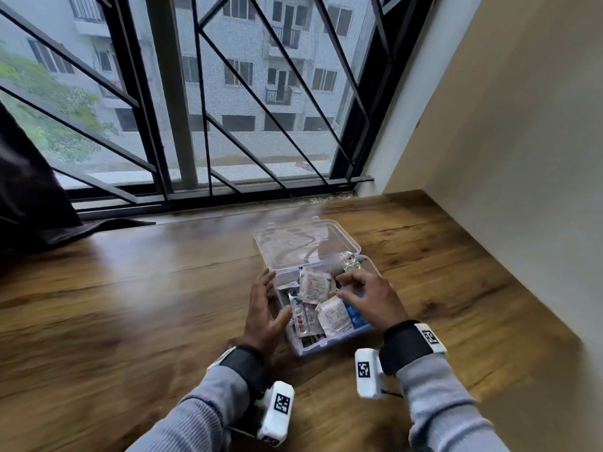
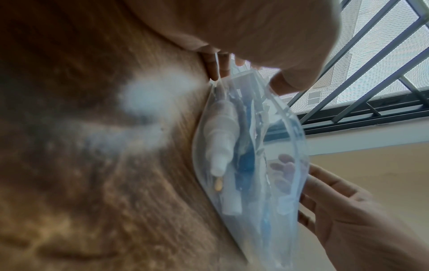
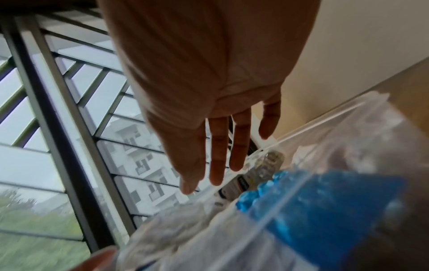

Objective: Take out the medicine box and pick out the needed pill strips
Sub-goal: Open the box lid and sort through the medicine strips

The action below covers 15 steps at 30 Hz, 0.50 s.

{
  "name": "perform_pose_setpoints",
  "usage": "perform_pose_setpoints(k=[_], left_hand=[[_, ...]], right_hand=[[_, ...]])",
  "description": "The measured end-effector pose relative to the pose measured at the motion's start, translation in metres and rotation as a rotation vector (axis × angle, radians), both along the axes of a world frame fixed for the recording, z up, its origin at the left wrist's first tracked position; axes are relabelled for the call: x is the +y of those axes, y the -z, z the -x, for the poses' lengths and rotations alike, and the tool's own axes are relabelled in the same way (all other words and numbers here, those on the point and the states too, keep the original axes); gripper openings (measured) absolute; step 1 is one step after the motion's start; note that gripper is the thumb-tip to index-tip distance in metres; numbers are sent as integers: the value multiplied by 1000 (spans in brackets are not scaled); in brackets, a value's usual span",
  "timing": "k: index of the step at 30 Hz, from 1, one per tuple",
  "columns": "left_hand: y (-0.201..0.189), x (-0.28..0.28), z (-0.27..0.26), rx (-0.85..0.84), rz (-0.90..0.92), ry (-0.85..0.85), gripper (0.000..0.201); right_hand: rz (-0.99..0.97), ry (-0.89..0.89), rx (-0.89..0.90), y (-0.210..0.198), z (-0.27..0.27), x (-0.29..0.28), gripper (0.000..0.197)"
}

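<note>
**Sorting through the open medicine box**

Wood-grain planks are carrying everything, running up to a barred window point(image 1: 228, 93) and a cream wall at the far right corner. Near that far edge, a clear medicine box point(image 1: 329, 347) is sitting with its lid point(image 1: 306, 246) lying fully back toward the window, so the contents are exposed for picking.

The left hand point(image 1: 264, 308) is resting against the box's left wall, fingers point(image 1: 268, 279) loosely spread along the rim, apparently bracing the light plastic so it is not sliding while the other hand rummages. The right hand point(image 1: 368, 298) is hovering over the box's right half, its fingers relaxed and slightly bent, holding nothing as far as the views show. Beneath it, white sachets point(image 1: 313, 285), a blue blister pack point(image 1: 355, 316) and a foil pill strip point(image 1: 350, 264) at the box's far corner are lying loosely piled. Judging by this, selection is just beginning, with no strip yet lifted out.
</note>
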<state>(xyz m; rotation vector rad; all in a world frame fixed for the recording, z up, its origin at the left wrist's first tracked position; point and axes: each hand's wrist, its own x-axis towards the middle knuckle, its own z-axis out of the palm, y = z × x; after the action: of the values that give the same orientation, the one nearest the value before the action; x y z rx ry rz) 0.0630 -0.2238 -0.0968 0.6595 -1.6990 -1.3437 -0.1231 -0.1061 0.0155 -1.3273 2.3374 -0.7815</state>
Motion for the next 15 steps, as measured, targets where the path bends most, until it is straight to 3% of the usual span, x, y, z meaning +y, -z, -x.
perform_pose_setpoints(k=[5,8,12,15], left_hand=[[-2,1,-1,1,-8,2,69],[-4,2,0,-1,-14,-3,69],[1,0,-1,-5,4,-14,70],[0,-1,0,-6,23,-21,69]], right_hand=[[-192,-149,418,2,-28,-27,66],[-140,-107,519,-3,-35,-35,49],[-14,45,364,-4,-25,-27,28],[222,179,-17,-7,-11,-12,15]])
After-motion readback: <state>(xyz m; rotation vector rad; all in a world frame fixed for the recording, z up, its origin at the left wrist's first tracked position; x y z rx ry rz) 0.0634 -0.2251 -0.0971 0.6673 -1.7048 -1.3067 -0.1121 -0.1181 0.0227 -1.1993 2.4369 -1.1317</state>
